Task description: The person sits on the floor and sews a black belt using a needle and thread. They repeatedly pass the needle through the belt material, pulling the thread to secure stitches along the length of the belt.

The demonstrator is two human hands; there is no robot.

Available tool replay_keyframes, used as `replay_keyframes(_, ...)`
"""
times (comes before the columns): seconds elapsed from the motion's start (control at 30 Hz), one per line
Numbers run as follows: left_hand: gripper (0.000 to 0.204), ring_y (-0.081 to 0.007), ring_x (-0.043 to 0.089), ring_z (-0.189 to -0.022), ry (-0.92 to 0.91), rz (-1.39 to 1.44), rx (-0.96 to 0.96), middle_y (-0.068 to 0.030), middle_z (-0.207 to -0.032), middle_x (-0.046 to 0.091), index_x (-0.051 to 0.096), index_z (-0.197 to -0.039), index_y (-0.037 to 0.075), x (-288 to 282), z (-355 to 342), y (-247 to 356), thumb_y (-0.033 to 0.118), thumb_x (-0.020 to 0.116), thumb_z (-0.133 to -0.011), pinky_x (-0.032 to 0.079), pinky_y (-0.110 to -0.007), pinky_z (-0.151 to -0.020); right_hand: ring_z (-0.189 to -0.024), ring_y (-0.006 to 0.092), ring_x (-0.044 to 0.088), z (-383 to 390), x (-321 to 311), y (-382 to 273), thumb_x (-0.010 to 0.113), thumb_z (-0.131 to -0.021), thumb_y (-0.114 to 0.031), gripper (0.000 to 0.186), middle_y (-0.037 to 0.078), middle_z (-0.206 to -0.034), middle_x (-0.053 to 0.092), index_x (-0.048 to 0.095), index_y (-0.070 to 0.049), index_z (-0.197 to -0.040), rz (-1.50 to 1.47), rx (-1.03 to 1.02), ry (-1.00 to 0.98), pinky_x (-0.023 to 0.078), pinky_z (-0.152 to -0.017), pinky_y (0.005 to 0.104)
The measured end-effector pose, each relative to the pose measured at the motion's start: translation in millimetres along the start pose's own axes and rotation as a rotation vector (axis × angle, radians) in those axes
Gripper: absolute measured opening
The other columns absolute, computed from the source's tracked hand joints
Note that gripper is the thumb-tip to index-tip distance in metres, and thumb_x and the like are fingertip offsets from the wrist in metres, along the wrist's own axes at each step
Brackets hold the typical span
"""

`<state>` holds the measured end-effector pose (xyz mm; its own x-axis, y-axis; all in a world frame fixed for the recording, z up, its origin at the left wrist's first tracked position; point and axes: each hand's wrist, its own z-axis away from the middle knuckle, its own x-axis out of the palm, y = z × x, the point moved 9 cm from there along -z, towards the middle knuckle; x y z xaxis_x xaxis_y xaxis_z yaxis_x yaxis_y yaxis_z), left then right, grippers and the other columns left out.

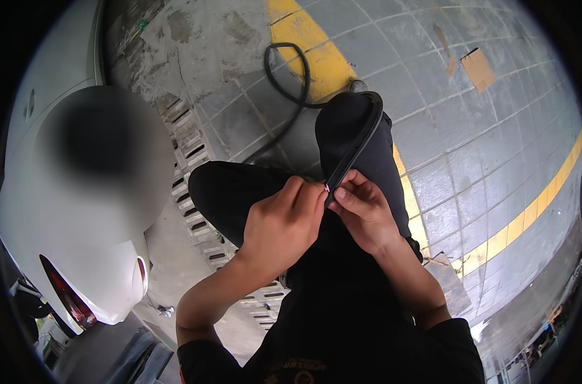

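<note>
A long black rubber seal strip [354,150] runs over my right knee and ends between my hands, above my lap. My right hand [366,214] grips it near its end, thumb on top and fingers curled beneath. Close against the same end, my left hand [283,217] has its thumb and fingers pinched together. A tiny pink bit [327,188] shows at those fingertips; its kind is too small to make out. Beyond my knees, the rest of the strip drops to the ground and lies there in a loose loop.
On the left stands a white car [105,269] with a red tail light [67,294]; part of it is blurred. A slotted drain grate [192,150] passes beside my left leg. Grey floor tiles [444,128] carry yellow lines, and a cardboard piece [478,70] lies far right.
</note>
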<state>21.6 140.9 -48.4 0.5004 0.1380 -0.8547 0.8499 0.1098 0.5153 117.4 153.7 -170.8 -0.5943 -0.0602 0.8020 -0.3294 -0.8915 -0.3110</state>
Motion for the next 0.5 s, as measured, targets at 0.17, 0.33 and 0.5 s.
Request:
replay_keyframes(0.17, 0.007, -0.0197, 0.057, -0.051, -0.071, -0.095, 0.035, -0.0049, -0.074, 0.055, 0.061, -0.087, 0.004, 6, -5, -1, 0.006, 0.066, -0.082, 0.045, -0.029, -0.045, -0.089, 0.0082, 0.057, -8, 4, 0, 0.064, -0.088, -0.006, 0.03, 0.0, -0.097, 0.062, 0.057, -0.004, -0.116, 0.035, 0.045, -0.029, 0.045, -0.081, 0.0232)
replay_keyframes(0.33, 0.009, -0.0111, 0.053, -0.053, -0.136, -0.298, 0.216, -0.003, -0.071, 0.045, 0.054, -0.08, 0.004, 10, -8, 9, 0.007, 0.063, -0.078, 0.045, -0.022, -0.045, -0.089, 0.0084, 0.057, -10, 1, -3, 0.067, -0.087, -0.008, 0.028, 0.001, -0.098, 0.063, 0.061, -0.002, -0.113, 0.136, -0.001, -0.03, 0.046, -0.08, 0.024)
replay_keyframes(0.5, 0.009, -0.0093, 0.049, -0.052, -0.17, -0.457, 0.39, -0.0021, -0.072, 0.043, 0.053, -0.077, 0.005, 16, -2, 19, 0.006, 0.062, -0.075, 0.044, -0.022, -0.046, -0.086, 0.0084, 0.058, -9, 1, -6, 0.068, -0.087, -0.012, 0.027, 0.002, -0.095, 0.064, 0.062, -0.001, -0.11, 0.266, -0.027, 0.0, 0.048, -0.077, 0.0242)
